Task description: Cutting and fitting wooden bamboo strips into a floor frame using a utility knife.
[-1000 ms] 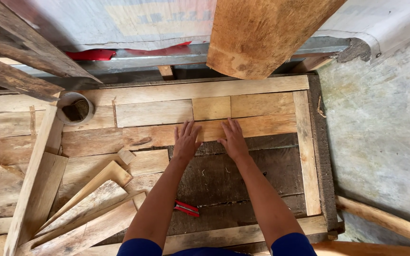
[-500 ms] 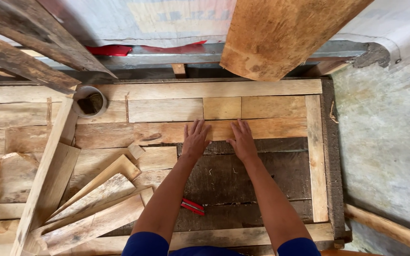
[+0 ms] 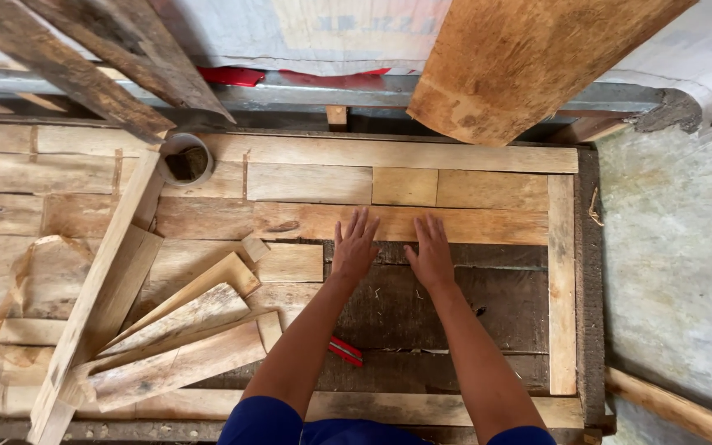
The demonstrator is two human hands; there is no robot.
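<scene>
Wooden plank (image 3: 397, 223) runs left-right under hands.

A rough workbench (image 3: 389, 325) of dark, weathered planks carries a pale wooden frame (image 3: 562, 280) with short boards (image 3: 397, 188) fitted in rows along its far side. Loose tapered offcuts (image 3: 179, 330) lie fanned at the left (one long batten (image 3: 96, 288) slants across them). A round tin (image 3: 185, 159) stands near the far edge, and a red tool (image 3: 345, 352) rests on the dark planks.

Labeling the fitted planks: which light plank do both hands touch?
The long plank just above the dark gap; left hand and right hand rest fingertips on its lower edge; other rows lie farther up.
</scene>
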